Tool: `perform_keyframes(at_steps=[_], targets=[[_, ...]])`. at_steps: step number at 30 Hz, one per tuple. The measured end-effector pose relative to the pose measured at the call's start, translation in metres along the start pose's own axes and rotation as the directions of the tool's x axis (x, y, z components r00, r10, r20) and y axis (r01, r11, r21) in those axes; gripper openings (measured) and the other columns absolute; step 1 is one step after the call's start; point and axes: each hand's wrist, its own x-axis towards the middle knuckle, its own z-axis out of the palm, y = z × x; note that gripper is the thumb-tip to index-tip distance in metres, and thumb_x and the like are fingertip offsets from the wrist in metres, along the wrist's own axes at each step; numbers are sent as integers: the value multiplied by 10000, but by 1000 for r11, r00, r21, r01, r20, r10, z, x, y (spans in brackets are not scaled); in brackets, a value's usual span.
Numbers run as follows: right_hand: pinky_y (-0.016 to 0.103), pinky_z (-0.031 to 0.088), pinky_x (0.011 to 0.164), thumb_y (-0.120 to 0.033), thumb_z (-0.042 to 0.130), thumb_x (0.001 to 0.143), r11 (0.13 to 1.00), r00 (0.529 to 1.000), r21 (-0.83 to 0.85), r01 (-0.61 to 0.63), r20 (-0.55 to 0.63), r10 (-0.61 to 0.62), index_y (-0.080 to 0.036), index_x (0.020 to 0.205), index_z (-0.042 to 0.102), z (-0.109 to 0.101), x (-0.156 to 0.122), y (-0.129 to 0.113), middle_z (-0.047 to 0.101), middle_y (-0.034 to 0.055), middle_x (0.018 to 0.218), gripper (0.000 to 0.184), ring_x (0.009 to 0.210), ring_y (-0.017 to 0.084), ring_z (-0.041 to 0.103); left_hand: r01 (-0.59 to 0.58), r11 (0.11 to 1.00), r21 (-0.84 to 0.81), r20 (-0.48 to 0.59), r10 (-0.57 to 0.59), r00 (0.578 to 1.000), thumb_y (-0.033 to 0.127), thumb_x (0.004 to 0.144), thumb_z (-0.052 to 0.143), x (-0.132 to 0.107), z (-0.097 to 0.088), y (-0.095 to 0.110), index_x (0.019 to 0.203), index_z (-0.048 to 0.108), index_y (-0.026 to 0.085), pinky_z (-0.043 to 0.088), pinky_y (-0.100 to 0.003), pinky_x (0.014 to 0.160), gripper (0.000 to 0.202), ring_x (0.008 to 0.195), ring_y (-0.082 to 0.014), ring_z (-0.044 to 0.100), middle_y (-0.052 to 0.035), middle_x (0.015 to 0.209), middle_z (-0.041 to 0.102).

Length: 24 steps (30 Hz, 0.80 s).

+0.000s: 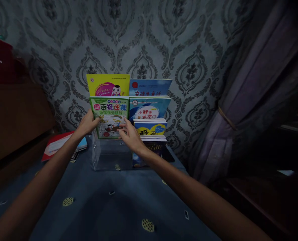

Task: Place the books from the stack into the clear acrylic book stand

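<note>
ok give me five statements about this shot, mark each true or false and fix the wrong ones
1. The left hand is at the left edge of the green book. True.
2. The yellow book stands in front of the green book. False: it stands behind it.
3. The rack is solid red. False: it is see-through.
4. A band goes around the curtain. True.
5. The right hand is raised above the yellow book. False: it is by the green book's lower right.

Patterned wall (154,43), tied curtain (246,90), dim light
</note>
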Motion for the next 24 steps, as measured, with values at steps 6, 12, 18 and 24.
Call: perform_keyframes(at_steps=[6,12,18,24], targets=[[374,636,718,-135,519,862,1000,999,26,-10,-39,11,-238,1531,251,3,15,-5,591,156,1308,728,1051,251,677,60,996,59,-35,-58,998,341,807,463,-5,0,6,1093,506,188,511,-494,896,327,986,-340,634,-119,983,646],[336,637,653,-132,531,855,996,998,74,-57,-25,59,-248,1551,190,7,23,-10,578,157,1318,784,1000,236,690,28,997,78,-86,-21,996,366,813,471,-8,3,5,1008,458,217,522,-466,857,245,921,-322,639,-93,912,624],[353,641,692,-132,532,856,994,996,84,-75,-39,78,-225,1544,216,1,19,-13,571,164,1319,763,967,226,691,45,992,115,-52,-39,998,399,821,468,-13,-1,8,1021,456,203,519,-453,835,281,844,-308,636,-73,843,595],[364,649,695,-148,531,863,996,998,63,-67,-15,68,-224,1550,208,-2,13,-13,579,165,1315,763,975,230,688,33,995,93,-27,-30,999,396,827,490,-20,-7,11,1112,482,172,515,-464,864,362,866,-313,635,-92,899,611]])
